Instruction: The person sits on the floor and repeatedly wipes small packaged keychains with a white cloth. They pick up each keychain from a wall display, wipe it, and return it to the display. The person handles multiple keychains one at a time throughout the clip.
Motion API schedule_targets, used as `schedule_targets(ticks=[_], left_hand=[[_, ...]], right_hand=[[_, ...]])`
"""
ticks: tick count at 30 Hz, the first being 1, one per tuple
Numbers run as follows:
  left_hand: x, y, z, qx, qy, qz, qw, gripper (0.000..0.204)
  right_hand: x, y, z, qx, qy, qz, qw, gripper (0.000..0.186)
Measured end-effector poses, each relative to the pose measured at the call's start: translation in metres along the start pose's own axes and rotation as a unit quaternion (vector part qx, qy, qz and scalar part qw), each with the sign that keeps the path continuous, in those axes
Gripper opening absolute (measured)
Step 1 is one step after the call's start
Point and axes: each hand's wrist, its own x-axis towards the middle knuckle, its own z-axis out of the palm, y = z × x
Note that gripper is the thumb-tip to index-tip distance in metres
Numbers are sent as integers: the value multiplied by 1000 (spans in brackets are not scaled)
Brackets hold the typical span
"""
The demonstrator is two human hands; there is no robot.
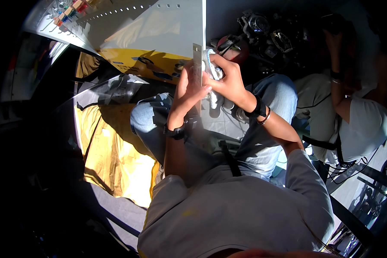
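Both my hands meet in front of my knees, close together at the upper middle. Upright between them stands a long, flat metal strip (197, 56) with a small hole near its top. My left hand (184, 92) is closed on the strip, its thumb stretched across toward the right hand. Pinched in my right hand (230, 81) is a bunched whitish-grey cloth (209, 61), which lies against the strip's right side. Some of my fingertips are hidden behind the strip and the cloth.
Ahead stands a white and yellow panel (159, 32) with small coloured pieces at its far left. Dark machine parts (262, 32) lie beyond my right knee. Yellow cloth (112, 150) spreads at my left. Another person sits close on the right, one arm (337, 81) stretched forward.
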Motion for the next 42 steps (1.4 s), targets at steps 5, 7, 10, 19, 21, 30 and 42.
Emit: schedule_targets(ticks=[5,7,10,19,21,30,42], left_hand=[[-1,-1,-3,-36,8,-15,999,62],[-2,2,-2,-61,0,-25,998,58],[-3,0,-5,-35,26,-32,999,56],[0,-4,-10,11,118,-20,993,57],[4,-7,-14,48,145,-12,988,65],[5,-15,-11,11,100,29,994,83],[-2,-13,-1,16,137,-114,984,42]], right_hand=[[1,-3,-2,-81,11,-106,991,29],[1,-6,-6,-120,-15,-161,979,26],[0,-7,-6,-161,-35,-175,971,26],[-5,-1,0,-151,-96,-151,972,25],[-5,-5,-4,-152,-166,-67,972,24],[4,8,-7,208,-74,167,961,18],[4,5,-2,193,-47,166,966,18]])
